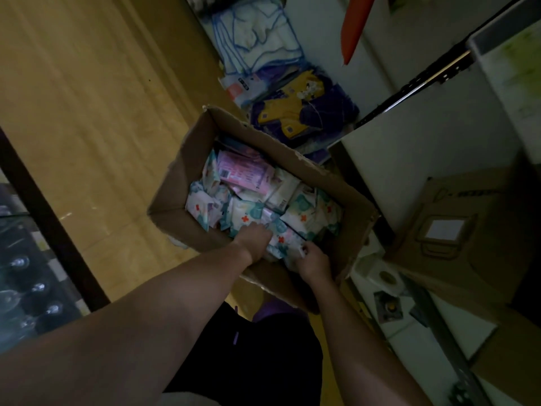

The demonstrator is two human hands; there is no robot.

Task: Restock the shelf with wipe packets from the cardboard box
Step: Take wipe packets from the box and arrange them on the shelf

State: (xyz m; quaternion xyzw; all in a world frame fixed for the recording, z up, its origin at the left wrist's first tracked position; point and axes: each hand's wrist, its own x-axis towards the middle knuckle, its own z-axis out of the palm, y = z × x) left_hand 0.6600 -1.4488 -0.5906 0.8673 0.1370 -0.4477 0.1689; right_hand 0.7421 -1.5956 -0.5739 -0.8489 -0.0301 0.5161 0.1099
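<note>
Both hands down in the box [187,218], open on the floor [87,112] and packed with wipe packets [248,212] (mostly white with teal and red crosses, a pink pack [246,174] on top). Left hand [255,237] curled, fingers dug into the pile. Right hand [313,262] pinching the edge of a packet [285,243] at the near end. Shelf [409,171] just right of the box, second carton [462,230] sitting on it. Pretty dim, hard to read labels.
</note>
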